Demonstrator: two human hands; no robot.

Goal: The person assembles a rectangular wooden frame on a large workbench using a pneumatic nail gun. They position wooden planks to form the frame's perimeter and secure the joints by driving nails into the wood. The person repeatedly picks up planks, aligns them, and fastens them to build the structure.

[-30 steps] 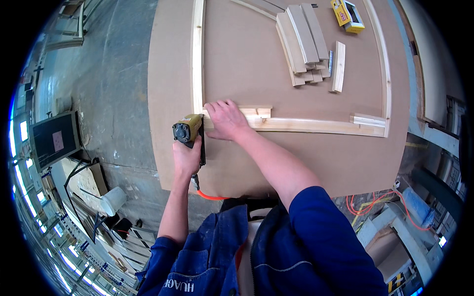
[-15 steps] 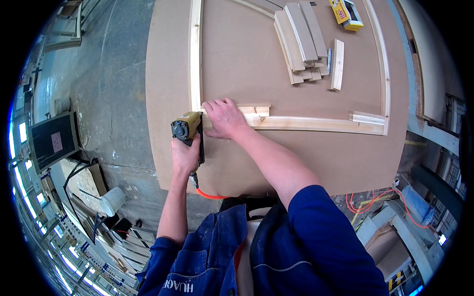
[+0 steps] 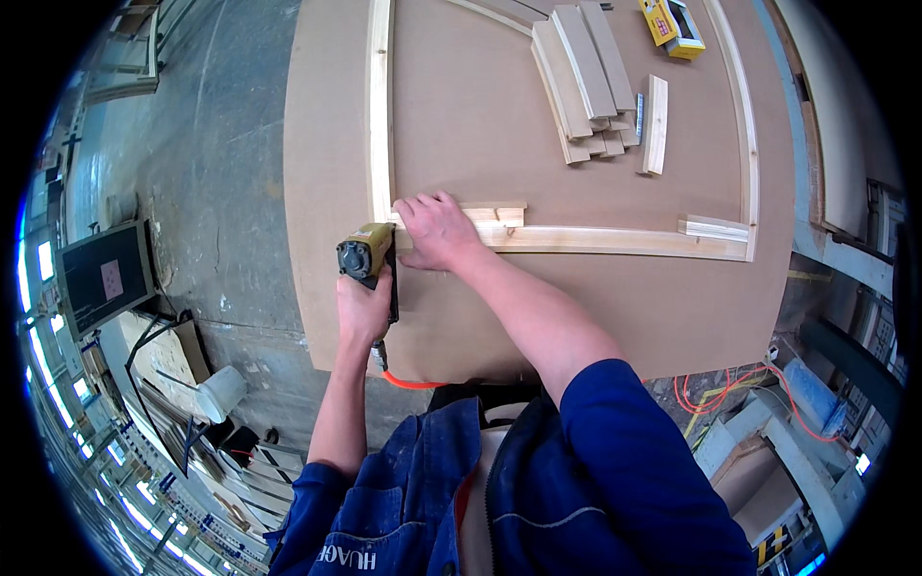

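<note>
My left hand (image 3: pixel 364 305) is wrapped around the handle of a yellow and black pneumatic nail gun (image 3: pixel 366 250). The gun's nose meets the near left corner of a pale wooden frame, where a long upright strip (image 3: pixel 381 106) joins the near strip (image 3: pixel 595 241). At that corner my right hand (image 3: pixel 437 230) grips the near wood strip, with its fingers curled over it. A short wooden block (image 3: pixel 501 215) lies along the inner side of the near strip, partly under my right hand. The gun's tip and the exact joint are hidden behind it and my fingers.
A brown board (image 3: pixel 538 317) carries the frame. On it are a stack of short boards (image 3: pixel 581 77), a loose wood piece (image 3: pixel 656 125), a corner block (image 3: pixel 714 228) and a yellow box (image 3: pixel 674 27). An orange air hose (image 3: pixel 413 384) trails from the gun toward my waist.
The nail gun and my left hand have shifted very slightly toward me and to the right. My right hand keeps its place on the wood.
</note>
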